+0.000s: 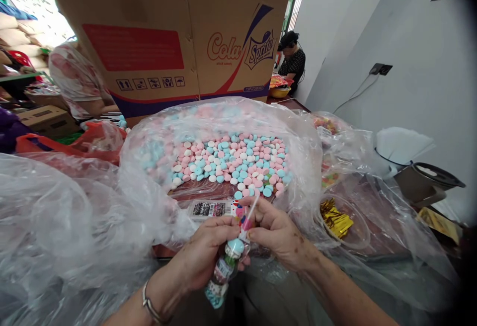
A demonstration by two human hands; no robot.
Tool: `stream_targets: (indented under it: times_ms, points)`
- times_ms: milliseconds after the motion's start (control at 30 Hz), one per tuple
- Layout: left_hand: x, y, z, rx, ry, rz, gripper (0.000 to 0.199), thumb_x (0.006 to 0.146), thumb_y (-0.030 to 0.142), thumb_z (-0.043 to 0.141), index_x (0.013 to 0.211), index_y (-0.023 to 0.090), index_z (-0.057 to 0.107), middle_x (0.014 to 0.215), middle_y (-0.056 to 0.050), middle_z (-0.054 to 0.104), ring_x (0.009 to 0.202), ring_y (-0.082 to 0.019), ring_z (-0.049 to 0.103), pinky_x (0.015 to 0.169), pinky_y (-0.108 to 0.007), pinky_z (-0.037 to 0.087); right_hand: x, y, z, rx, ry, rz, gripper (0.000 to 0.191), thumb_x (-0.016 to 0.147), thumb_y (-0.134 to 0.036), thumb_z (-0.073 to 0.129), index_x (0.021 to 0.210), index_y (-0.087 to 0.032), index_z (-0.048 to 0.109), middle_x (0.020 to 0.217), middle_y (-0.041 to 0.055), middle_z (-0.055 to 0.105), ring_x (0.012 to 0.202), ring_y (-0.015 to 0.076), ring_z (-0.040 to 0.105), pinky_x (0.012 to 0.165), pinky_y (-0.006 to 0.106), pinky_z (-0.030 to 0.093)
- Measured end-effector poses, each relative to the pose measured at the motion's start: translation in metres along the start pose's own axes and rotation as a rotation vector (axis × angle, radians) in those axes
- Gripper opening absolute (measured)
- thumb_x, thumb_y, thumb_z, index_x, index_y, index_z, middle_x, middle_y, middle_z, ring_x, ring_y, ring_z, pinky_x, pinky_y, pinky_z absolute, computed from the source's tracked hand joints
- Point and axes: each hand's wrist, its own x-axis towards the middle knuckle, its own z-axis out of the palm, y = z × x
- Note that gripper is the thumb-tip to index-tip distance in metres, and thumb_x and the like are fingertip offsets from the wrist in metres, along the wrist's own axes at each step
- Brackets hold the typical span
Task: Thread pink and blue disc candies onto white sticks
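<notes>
In front of me, a narrow clear candy bag (223, 269) hangs tilted, filled with blue, white and dark sweets. Closed around its upper part is my left hand (199, 246), a bracelet on the wrist. My right hand (279, 234) pinches the gathered, colourfully printed top of the same bag, beside a thin white stick (253, 207) that sticks up there. Just behind my fingers lies a clear plastic box (210, 209) with dark and pink labelled contents. Farther back, pink, blue and white candies (227, 159) spread out of a large clear plastic bag (301, 142).
A tall cardboard carton (149, 13) stands behind the candies. On the right are a round tub (363, 229) with gold twist ties (335, 218) and a dark pitcher-like container (428, 183). Crumpled plastic sheeting (67, 216) covers the left. Two other people sit beyond the carton.
</notes>
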Motion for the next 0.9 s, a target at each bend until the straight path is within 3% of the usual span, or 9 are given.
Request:
stream_targets:
  times_ms: [133, 300, 467, 533, 600, 667, 733, 800, 900]
  points:
    - [0.001, 0.003, -0.01, 0.024, -0.175, -0.245, 0.019, 0.071, 0.028, 0.06, 0.08, 0.011, 0.063, 0.057, -0.009, 0.067, 0.04, -0.022, 0.063, 0.033, -0.026, 0.048, -0.006, -0.007, -0.007, -0.546, -0.048, -0.173, 0.009, 0.087, -0.02, 0.059, 0.085, -0.017, 0.067, 0.076, 0.0007, 0.063, 0.071, 0.0124, 0.058, 0.067, 0.025, 0.047]
    - [-0.003, 0.008, -0.012, 0.077, -0.31, -0.236, 0.04, 0.086, 0.044, 0.052, 0.092, 0.008, 0.066, 0.069, -0.014, 0.071, 0.038, -0.012, 0.057, 0.033, -0.018, 0.039, -0.012, -0.012, 0.001, -0.908, 0.092, -0.562, 0.018, 0.092, -0.014, 0.047, 0.09, -0.018, 0.064, 0.082, 0.0025, 0.064, 0.077, 0.0129, 0.059, 0.071, 0.024, 0.047]
    - [-0.007, 0.017, 0.0, 0.24, -0.216, -0.114, 0.033, 0.08, 0.043, 0.064, 0.069, 0.012, 0.062, 0.06, -0.002, 0.06, 0.04, -0.007, 0.051, 0.038, -0.015, 0.035, -0.017, -0.008, 0.002, -0.881, 0.234, -0.456, 0.019, 0.095, -0.014, 0.044, 0.094, -0.02, 0.062, 0.074, -0.0017, 0.065, 0.065, 0.0108, 0.06, 0.06, 0.02, 0.047]
    - [-0.007, 0.02, 0.005, 0.309, -0.151, -0.078, 0.034, 0.08, 0.044, 0.063, 0.065, 0.013, 0.059, 0.06, -0.002, 0.06, 0.042, -0.007, 0.051, 0.038, -0.015, 0.035, -0.023, -0.008, -0.001, -1.064, 0.364, -0.553, 0.018, 0.096, -0.015, 0.045, 0.101, -0.018, 0.062, 0.077, 0.0008, 0.066, 0.068, 0.013, 0.061, 0.062, 0.023, 0.048]
    - [-0.006, 0.02, 0.007, 0.357, -0.131, -0.09, 0.035, 0.08, 0.045, 0.061, 0.064, 0.014, 0.059, 0.06, -0.002, 0.06, 0.042, -0.008, 0.051, 0.038, -0.016, 0.032, -0.029, -0.01, -0.003, -1.368, 0.405, -0.769, 0.022, 0.096, -0.017, 0.046, 0.112, -0.015, 0.061, 0.093, 0.0073, 0.069, 0.084, 0.0184, 0.061, 0.077, 0.03, 0.048]
    - [-0.007, 0.019, 0.007, 0.38, -0.144, -0.137, 0.037, 0.081, 0.048, 0.061, 0.067, 0.014, 0.058, 0.06, -0.001, 0.059, 0.041, -0.007, 0.05, 0.038, -0.016, 0.031, -0.035, -0.015, -0.003, -1.631, 0.261, -0.937, 0.03, 0.099, -0.02, 0.04, 0.121, -0.012, 0.059, 0.113, 0.0122, 0.067, 0.105, 0.0243, 0.056, 0.097, 0.041, 0.039]
    - [-0.008, 0.015, 0.005, 0.399, -0.19, -0.199, 0.038, 0.081, 0.051, 0.061, 0.068, 0.016, 0.057, 0.06, 0.001, 0.058, 0.041, -0.007, 0.047, 0.038, -0.015, 0.031, -0.04, -0.02, -0.002, -1.757, 0.069, -0.982, 0.035, 0.1, -0.018, 0.034, 0.121, -0.008, 0.06, 0.117, 0.0125, 0.066, 0.11, 0.0262, 0.052, 0.107, 0.048, 0.028]
    - [-0.008, 0.011, 0.002, 0.441, -0.241, -0.256, 0.038, 0.081, 0.052, 0.061, 0.069, 0.017, 0.055, 0.06, 0.002, 0.057, 0.041, -0.006, 0.044, 0.038, -0.015, 0.03, -0.042, -0.023, -0.002, -1.798, -0.025, -0.975, 0.032, 0.097, -0.013, 0.035, 0.111, -0.004, 0.063, 0.1, 0.011, 0.067, 0.098, 0.0245, 0.053, 0.109, 0.049, 0.026]
    - [-0.006, 0.002, -0.003, 0.662, -0.283, -0.234, 0.034, 0.088, 0.05, 0.054, 0.073, 0.019, 0.055, 0.064, 0.002, 0.058, 0.045, -0.008, 0.046, 0.041, -0.017, 0.033, -0.043, -0.024, -0.003, -1.841, -0.125, -0.835, 0.024, 0.093, -0.014, 0.042, 0.089, -0.01, 0.065, 0.077, 0.0061, 0.061, 0.077, 0.0206, 0.048, 0.094, 0.045, 0.037]
